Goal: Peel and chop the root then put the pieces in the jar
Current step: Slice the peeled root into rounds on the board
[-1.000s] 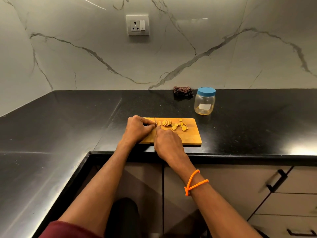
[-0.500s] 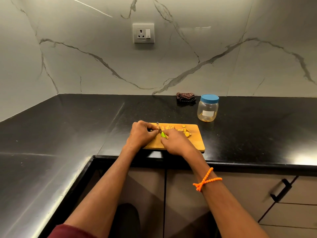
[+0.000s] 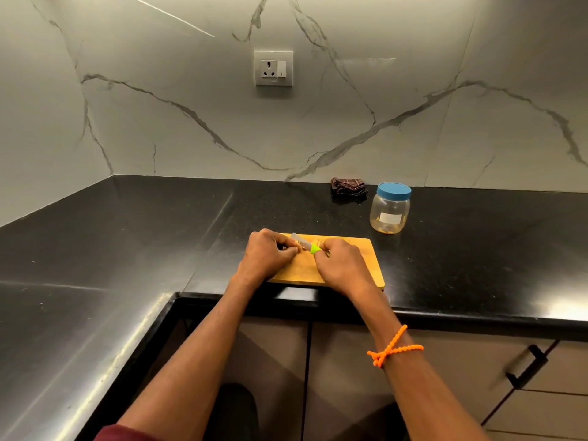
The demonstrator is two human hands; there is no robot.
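Head view, middle of the frame: both hands meet over the left half of the board (image 3: 337, 275). The left hand (image 3: 265, 257) has its fingers curled in, pinching the last stub of the root (image 3: 299, 247) at its fingertips. The right hand (image 3: 342, 265) grasps the knife (image 3: 307, 245); only the green collar of the handle and a pale stretch of blade show, the blade pointing up-left across the stub.

A second ago the blade stood upright at the left fingertips, with cut slices fanned out in plain sight on the board's far right. Half a second ago the right hand had swung in over the board and the green handle first showed. Now that hand lies across the slices, hiding them, and the blade is tipped low and slanted rather than vertical. I judge this a change of grip: the remaining piece is too short for straight chopping, so the knife is being re-angled to trim or finish it. Chopping looks close to done, but nothing has gone into the jar.

Against the earlier frame the view has also tilted down, so the wall socket (image 3: 273, 68) sits lower. The jar (image 3: 390, 209) stands at the upper right of the board, apart from it, its blue lid on. The folded cloth (image 3: 348, 187) lies behind the jar, by the wall, as before.
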